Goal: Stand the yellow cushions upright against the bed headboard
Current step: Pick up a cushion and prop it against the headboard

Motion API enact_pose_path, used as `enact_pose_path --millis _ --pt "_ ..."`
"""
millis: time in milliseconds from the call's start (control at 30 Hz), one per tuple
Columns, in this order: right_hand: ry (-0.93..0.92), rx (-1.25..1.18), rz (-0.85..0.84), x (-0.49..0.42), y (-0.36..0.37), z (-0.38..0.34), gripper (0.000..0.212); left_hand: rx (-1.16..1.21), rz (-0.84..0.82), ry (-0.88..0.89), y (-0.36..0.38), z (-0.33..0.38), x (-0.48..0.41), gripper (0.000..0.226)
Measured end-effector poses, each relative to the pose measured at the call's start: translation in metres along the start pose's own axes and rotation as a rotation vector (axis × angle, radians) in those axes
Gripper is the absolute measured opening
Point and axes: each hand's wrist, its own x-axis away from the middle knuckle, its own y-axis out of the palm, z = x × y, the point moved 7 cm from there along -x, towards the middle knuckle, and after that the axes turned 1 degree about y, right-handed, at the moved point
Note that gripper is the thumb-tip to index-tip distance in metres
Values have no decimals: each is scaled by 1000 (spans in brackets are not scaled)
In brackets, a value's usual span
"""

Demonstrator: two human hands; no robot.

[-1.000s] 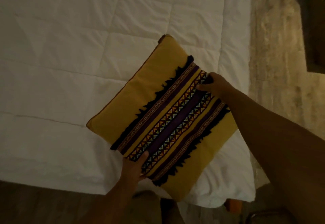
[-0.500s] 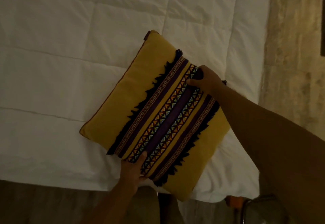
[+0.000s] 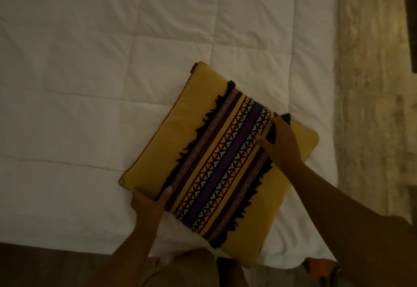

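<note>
One yellow cushion with a purple patterned band and black fringe is held flat over the near right corner of the bed. My left hand grips its near left edge, thumb on top. My right hand grips the far right edge, beside the band. The cushion sits turned like a diamond, one corner pointing away from me. No headboard is in view and no second cushion shows.
A white quilted duvet covers the bed, whose right edge runs down near the cushion. A pale stone-like floor lies to the right. Dark floor and my trouser legs are at the bottom.
The cushion has turned a little clockwise between my hands. My left hand has slid along the near edge toward the left corner, and my right hand has shifted further onto the right side.
</note>
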Motion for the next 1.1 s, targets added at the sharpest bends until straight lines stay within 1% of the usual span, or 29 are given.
enact_pose_path --millis 67,133,233,367,467,600,667,733,800,867,967,1100 --pt "37 26 15 19 2 13 81 -119 12 46 -14 21 -23 105" --pt "98 21 43 36 4 28 85 -261 -10 75 -19 43 -46 118" --pt "236 -17 46 64 13 54 90 -345 -62 165 -16 82 -77 124" --pt "459 -238 67 104 32 88 88 -395 -164 294 5 131 -101 125" --pt "583 -474 70 136 57 105 91 -472 -265 361 31 159 -112 126" --pt "747 -758 66 164 90 118 102 -605 -483 318 70 170 -129 138" --pt "783 -821 63 161 100 123 105 -583 -568 242 81 167 -138 145" --pt "808 -854 44 154 105 127 105 -565 -598 191 84 161 -147 148" --pt "810 -872 24 146 105 130 105 -551 -586 178 84 156 -152 143" --pt "817 -894 4 141 103 133 105 -521 -568 202 82 154 -151 132" --pt "855 -985 -18 138 103 136 105 -431 -598 217 82 153 -141 121" --pt "787 -1084 13 140 90 127 94 -344 -628 204 76 152 -126 97"
